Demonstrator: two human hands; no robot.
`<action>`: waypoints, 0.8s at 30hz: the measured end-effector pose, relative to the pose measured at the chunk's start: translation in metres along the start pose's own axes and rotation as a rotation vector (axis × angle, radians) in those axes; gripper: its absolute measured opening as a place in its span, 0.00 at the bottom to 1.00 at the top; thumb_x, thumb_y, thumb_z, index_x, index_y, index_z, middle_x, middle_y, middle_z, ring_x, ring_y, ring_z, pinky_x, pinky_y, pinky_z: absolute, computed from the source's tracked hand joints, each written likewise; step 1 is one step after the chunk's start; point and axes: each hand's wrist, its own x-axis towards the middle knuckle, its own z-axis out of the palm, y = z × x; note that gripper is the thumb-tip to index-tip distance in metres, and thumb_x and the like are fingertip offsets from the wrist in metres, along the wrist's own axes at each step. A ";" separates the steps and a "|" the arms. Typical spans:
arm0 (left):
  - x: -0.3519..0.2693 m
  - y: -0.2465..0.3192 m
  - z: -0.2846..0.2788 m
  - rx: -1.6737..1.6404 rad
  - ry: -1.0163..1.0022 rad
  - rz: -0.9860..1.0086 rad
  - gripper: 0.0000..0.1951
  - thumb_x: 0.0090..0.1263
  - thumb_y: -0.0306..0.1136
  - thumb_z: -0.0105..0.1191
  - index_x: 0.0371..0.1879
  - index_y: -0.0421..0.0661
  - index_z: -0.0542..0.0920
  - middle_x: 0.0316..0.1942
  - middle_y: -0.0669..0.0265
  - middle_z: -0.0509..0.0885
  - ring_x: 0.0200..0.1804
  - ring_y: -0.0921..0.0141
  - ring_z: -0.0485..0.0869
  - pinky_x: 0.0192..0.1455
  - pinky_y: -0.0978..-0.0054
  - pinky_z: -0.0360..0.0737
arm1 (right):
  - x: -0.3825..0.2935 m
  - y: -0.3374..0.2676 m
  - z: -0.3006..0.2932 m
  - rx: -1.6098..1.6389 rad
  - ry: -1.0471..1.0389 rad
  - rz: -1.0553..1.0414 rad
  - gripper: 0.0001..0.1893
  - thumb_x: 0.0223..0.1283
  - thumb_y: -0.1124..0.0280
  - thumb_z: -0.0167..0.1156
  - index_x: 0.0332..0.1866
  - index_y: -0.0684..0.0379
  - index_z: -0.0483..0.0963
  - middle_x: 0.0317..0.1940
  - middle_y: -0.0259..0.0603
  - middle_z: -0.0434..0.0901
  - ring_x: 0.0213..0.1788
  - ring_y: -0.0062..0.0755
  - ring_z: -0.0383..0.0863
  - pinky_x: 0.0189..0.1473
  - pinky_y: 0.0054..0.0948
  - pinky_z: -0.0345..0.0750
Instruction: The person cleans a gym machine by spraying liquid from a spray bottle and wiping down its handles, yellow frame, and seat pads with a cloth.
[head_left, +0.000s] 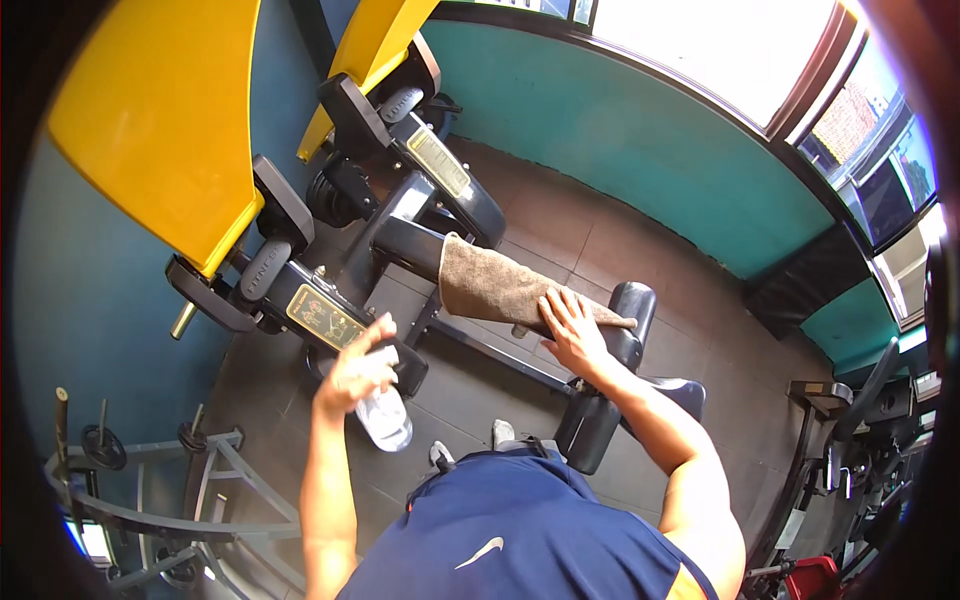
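My left hand (358, 373) grips a clear plastic bottle (387, 424) by its upper part, with one finger reaching out over the top. What sits under the fingers is partly hidden. The bottle hangs beside the lower end of a black machine arm that bears a gold-edged instruction plate (324, 316). My right hand (574, 330) lies flat, fingers spread, on a brown cloth (499, 283). That cloth drapes along a black beam (409, 244) of the exercise machine, just short of a black padded roller (634, 319).
Yellow machine covers (169, 112) rise at the upper left. A second padded roller (587, 431) and a black seat pad (679, 396) stand near my right forearm. A grey metal rack (180, 529) is at the lower left. A teal wall (637, 150) runs beneath the windows.
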 end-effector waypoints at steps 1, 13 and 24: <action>-0.014 -0.012 0.001 -0.027 -0.042 -0.011 0.40 0.53 0.31 0.59 0.68 0.39 0.59 0.59 0.57 0.71 0.32 0.75 0.79 0.33 0.77 0.79 | -0.005 0.002 0.018 -0.117 0.068 0.040 0.45 0.42 0.50 0.70 0.66 0.59 0.61 0.64 0.53 0.61 0.67 0.52 0.57 0.67 0.52 0.54; 0.061 -0.075 0.087 -0.538 -0.049 -0.296 0.34 0.60 0.30 0.57 0.68 0.44 0.61 0.36 0.68 0.78 0.31 0.77 0.76 0.35 0.77 0.76 | -0.003 -0.017 0.001 0.472 0.354 0.323 0.16 0.58 0.59 0.60 0.47 0.58 0.78 0.44 0.48 0.78 0.52 0.49 0.75 0.55 0.40 0.70; 0.071 -0.098 0.089 -0.656 -0.057 -0.209 0.34 0.62 0.31 0.57 0.68 0.46 0.60 0.43 0.70 0.77 0.34 0.77 0.79 0.34 0.77 0.80 | -0.055 0.089 0.013 0.369 0.041 1.308 0.20 0.56 0.54 0.53 0.43 0.58 0.79 0.36 0.55 0.81 0.44 0.50 0.81 0.44 0.41 0.76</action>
